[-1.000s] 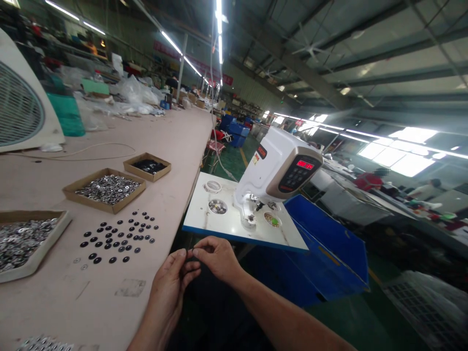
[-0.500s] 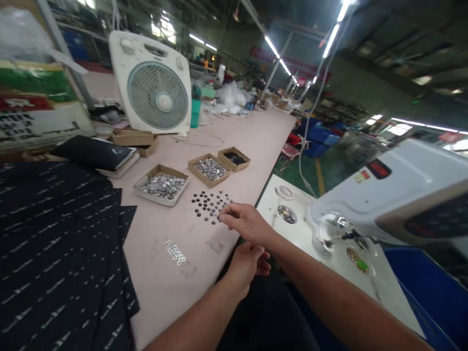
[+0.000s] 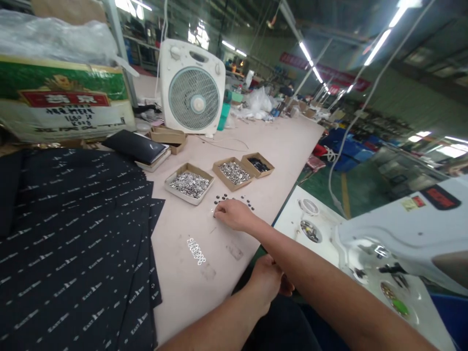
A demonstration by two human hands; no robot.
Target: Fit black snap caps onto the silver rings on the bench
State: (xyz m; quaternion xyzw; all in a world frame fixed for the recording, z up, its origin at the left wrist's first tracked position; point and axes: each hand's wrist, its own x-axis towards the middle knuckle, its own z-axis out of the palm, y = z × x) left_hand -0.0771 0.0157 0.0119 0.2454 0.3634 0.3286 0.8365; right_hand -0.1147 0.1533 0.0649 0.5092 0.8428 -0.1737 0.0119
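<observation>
My right hand [image 3: 234, 215] reaches over the pinkish tabletop, fingertips pinched together at a small black snap button among a loose scatter of black snap buttons [image 3: 248, 201]. The hand covers many of them. My left hand [image 3: 268, 280] is curled closed at the table's near edge, under my right forearm; whatever its fingers hold is hidden. On the tabletop in front lies a neat cluster of small silvery ring-shaped pieces [image 3: 196, 251]. Beyond the scatter stand a box of silvery metal parts [image 3: 190, 184], a second box of metal parts [image 3: 234, 173] and a box of black parts [image 3: 258, 165].
Black printed fabric pieces [image 3: 84, 243] are stacked on the left. A box fan [image 3: 195, 92], a dark notebook [image 3: 133, 145] and a large printed carton [image 3: 66, 105] stand behind. To the right is a white machine [image 3: 409, 224] with its own worktop.
My right hand has moved over the scattered snap buttons and now covers many of them. My left hand stays closed near the edge. The view has turned left.
</observation>
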